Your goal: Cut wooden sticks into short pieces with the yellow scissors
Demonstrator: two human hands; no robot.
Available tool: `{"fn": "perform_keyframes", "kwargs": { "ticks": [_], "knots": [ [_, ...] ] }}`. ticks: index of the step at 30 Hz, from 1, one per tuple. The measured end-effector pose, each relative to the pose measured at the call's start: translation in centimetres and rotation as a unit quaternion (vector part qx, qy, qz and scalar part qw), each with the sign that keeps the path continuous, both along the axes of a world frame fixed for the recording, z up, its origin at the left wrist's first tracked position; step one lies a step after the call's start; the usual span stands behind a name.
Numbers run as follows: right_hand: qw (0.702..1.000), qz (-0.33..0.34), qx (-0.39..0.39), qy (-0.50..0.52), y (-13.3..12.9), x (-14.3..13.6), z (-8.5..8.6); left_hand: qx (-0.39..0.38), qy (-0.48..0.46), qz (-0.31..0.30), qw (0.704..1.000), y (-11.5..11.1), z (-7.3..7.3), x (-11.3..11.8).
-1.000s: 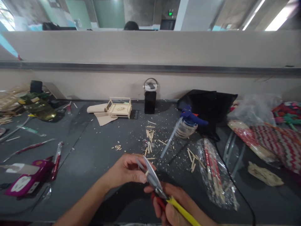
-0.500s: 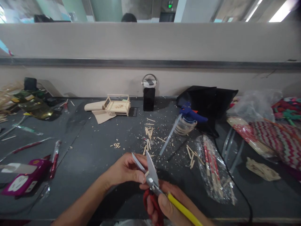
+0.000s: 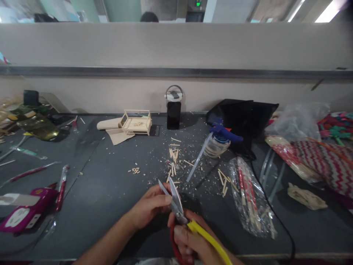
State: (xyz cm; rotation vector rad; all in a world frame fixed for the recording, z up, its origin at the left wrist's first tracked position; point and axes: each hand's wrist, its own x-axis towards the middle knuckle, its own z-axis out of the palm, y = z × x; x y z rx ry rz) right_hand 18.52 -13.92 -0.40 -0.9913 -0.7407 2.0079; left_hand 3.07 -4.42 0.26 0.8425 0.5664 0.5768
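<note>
Scissors (image 3: 179, 217) with one red and one yellow handle are gripped in my right hand (image 3: 193, 235), low in the middle of the view. Their blades point up and away, slightly parted. My left hand (image 3: 150, 206) is pinched beside the blades, its thumb against them; whatever its fingers hold is too small to make out. Beyond the blades lie short wooden sticks (image 3: 174, 155) among scattered chips. A small pile of cut wooden bits (image 3: 135, 170) is to their left. Farther back stands a small wooden frame model (image 3: 136, 124), beside a piece of tan sheet (image 3: 118, 136).
A black bottle (image 3: 174, 115) stands near the wall. Right of centre, a blue glue gun (image 3: 227, 133) rests on a glass jar (image 3: 216, 147). Bagged sticks (image 3: 249, 198) and a black cable lie at right, a purple device (image 3: 30, 209) at left.
The scissor blades have come closer together, and my right hand has closed around the handles. My left hand has shifted slightly right. The camera view has moved a little.
</note>
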Motion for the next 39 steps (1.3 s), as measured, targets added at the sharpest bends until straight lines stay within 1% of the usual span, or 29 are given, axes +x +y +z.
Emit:
{"fn": "perform_keyframes", "kwargs": {
  "ticks": [2,5,7,10,12,14,16,18,20,22,25,29,31,34,36,39],
  "knots": [
    [0.999,-0.016,-0.028,0.022,-0.1,-0.2,-0.5,-0.045,0.001,0.007,0.999,-1.1,-0.7,0.8],
    [0.997,-0.034,-0.057,0.041,-0.6,-0.3,-0.9,-0.083,0.015,0.061,0.995,-2.4,-0.9,1.7],
    [0.994,-0.052,-0.080,0.044,-1.1,-0.4,-1.1,-0.092,0.026,0.093,0.991,-2.9,-0.8,2.2],
    [0.991,-0.067,-0.106,0.048,-1.7,-0.4,-1.6,-0.086,0.039,0.117,0.989,-3.2,-0.7,2.6],
    [0.991,-0.069,-0.107,0.051,-1.8,-0.4,-1.8,-0.097,0.030,0.133,0.986,-3.4,-0.8,3.0],
    [0.991,-0.068,-0.103,0.052,-1.8,-0.3,-2.0,-0.124,0.017,0.155,0.980,-3.7,-1.0,3.3],
    [0.993,-0.066,-0.087,0.048,-1.7,-0.2,-2.2,-0.151,0.011,0.188,0.971,-3.9,-1.1,3.6],
    [0.995,-0.062,-0.063,0.035,-1.6,-0.1,-2.4,-0.171,0.006,0.206,0.964,-4.0,-1.2,3.9],
    [0.998,-0.052,-0.040,0.022,-1.5,0.1,-2.5,-0.182,-0.005,0.202,0.962,-4.1,-1.1,4.0],
    [0.998,-0.040,-0.035,0.032,-1.4,0.3,-2.4,-0.184,-0.023,0.184,0.965,-4.1,-0.9,4.1],
    [0.997,-0.032,-0.054,0.054,-1.2,0.6,-1.9,-0.178,-0.048,0.159,0.970,-4.4,-0.8,4.1],
    [0.998,0.016,-0.054,0.027,-1.0,0.9,-1.6,-0.187,-0.048,0.150,0.970,-4.7,-0.6,4.1],
    [0.997,0.014,-0.065,0.025,-1.1,0.8,-1.7,-0.196,-0.047,0.148,0.968,-4.8,-0.5,4.1],
    [0.992,-0.021,-0.114,0.041,-1.4,0.5,-1.9,-0.202,-0.040,0.158,0.966,-4.9,-0.2,4.1],
    [0.988,-0.033,-0.146,0.039,-1.6,0.3,-2.3,-0.199,-0.024,0.180,0.963,-5.0,-0.2,4.2],
    [0.981,-0.008,-0.193,-0.001,-1.5,0.0,-3.0,-0.198,0.006,0.221,0.955,-5.1,-0.4,4.4]
  ]
}}
